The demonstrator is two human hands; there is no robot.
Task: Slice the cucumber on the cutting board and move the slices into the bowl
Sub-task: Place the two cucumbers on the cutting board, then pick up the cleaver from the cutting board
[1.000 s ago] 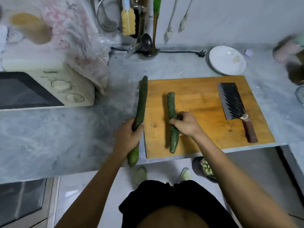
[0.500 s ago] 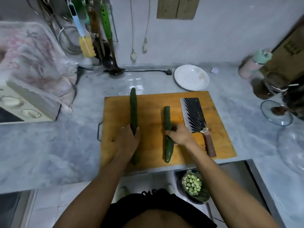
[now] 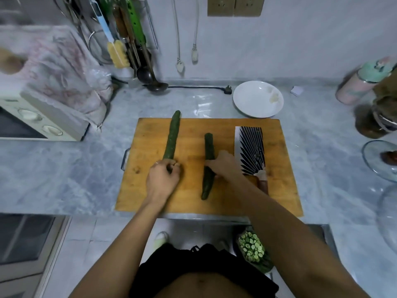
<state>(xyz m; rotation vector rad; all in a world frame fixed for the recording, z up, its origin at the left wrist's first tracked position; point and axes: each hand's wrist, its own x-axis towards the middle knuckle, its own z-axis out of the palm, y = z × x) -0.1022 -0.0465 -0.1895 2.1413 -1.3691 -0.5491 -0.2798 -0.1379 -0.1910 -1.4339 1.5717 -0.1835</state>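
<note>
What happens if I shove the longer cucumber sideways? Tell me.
The longer cucumber looks round and straight, so it would probably roll across the board. It seems stiff, likely to move as one piece. The left hand gripping its near end should stop it.

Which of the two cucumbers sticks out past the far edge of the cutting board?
The longer cucumber, held by the left hand. The shorter cucumber under the right hand lies wholly on the cutting board.
</note>
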